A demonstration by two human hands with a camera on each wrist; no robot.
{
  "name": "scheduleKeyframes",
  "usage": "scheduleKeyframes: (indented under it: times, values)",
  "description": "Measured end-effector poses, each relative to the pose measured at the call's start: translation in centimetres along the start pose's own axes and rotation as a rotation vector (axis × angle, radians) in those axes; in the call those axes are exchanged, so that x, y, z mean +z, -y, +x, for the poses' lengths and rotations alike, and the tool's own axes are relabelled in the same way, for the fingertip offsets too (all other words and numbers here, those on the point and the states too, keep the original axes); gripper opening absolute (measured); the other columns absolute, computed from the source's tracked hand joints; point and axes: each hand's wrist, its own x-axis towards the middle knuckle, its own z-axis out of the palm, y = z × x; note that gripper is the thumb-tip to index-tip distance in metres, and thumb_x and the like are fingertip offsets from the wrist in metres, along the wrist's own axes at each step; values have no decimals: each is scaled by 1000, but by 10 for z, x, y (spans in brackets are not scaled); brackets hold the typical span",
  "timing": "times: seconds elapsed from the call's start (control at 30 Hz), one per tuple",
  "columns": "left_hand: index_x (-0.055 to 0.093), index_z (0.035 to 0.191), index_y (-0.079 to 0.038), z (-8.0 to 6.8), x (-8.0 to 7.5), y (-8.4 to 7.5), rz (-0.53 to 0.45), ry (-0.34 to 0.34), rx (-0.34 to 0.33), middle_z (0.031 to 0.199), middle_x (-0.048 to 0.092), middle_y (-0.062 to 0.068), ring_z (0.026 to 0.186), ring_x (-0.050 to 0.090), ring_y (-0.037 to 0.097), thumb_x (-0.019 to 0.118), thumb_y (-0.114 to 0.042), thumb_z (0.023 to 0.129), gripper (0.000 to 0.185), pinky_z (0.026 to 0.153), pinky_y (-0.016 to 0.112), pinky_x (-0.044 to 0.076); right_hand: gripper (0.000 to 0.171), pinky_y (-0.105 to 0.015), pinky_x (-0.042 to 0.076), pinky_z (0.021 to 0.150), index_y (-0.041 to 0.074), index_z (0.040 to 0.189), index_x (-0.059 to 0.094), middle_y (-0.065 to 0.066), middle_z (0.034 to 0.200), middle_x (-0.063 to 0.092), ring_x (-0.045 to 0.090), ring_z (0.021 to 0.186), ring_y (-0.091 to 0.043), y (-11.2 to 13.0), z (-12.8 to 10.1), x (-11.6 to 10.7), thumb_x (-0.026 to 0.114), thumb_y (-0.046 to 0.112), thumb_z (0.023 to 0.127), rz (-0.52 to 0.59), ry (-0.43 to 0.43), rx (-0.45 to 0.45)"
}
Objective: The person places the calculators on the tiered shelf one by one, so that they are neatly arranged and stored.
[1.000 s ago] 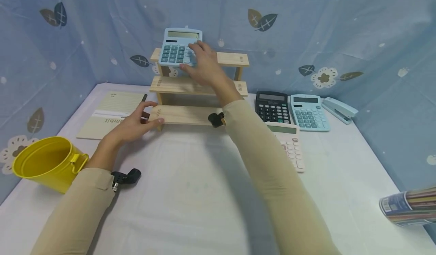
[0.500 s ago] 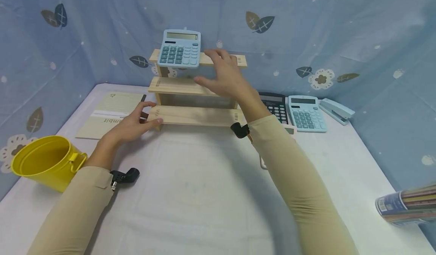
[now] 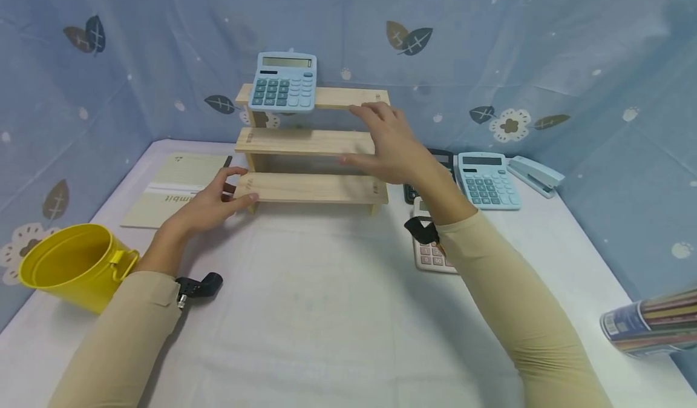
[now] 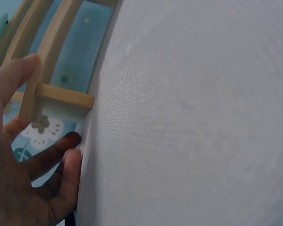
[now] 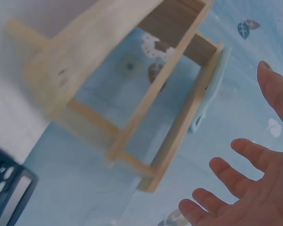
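A three-tier wooden shelf (image 3: 310, 188) stands at the back of the white table. On its top tier, toward the left, a light blue calculator (image 3: 284, 84) leans with its keys facing me; the right wrist view catches this calculator (image 5: 213, 92) edge-on. My left hand (image 3: 211, 205) pinches the left end of the lowest tier. In the left wrist view, the left hand's thumb (image 4: 20, 73) lies on the board's front while other fingers spread behind and below. My right hand (image 3: 396, 144) hovers before the shelf's right end, its spread fingers (image 5: 231, 176) holding nothing.
Right of the shelf lie a black calculator (image 3: 442, 158), partly hidden, another blue calculator (image 3: 490, 181), a pink calculator (image 3: 432, 255) and a light blue stapler (image 3: 536, 175). A notebook (image 3: 174, 184) and yellow bucket (image 3: 81, 269) are at left, a pencil can (image 3: 642, 326) at far right.
My right hand has let go of the blue calculator and moved right and down, away from it. The left hand keeps its hold on the shelf.
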Motion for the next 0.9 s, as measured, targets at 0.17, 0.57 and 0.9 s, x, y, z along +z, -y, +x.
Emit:
scheduleKeyframes:
  times: [0.17,0.57,0.9]
  values:
    - [11,163,-35,3,-1,-5,9,7,0,149,42,27,134,46,45,61,-71,92,93,101,63,40,93,-63,25,118,20,164,26,-12,166,25,20,152,-41,-18,-21,-3,71,59,92,16,-7,23]
    - [10,163,-32,0,-2,-1,20,12,1,148,43,28,132,47,44,60,-69,93,94,98,59,42,92,-67,24,116,15,162,30,-17,163,31,25,149,-47,-47,-62,0,74,53,91,-39,24,71]
    - [10,162,-32,0,-1,1,15,19,11,148,44,26,133,47,41,61,-67,95,91,96,54,44,94,-72,25,112,16,163,27,-17,164,27,21,149,-50,-68,-92,-1,74,55,91,-6,45,161]
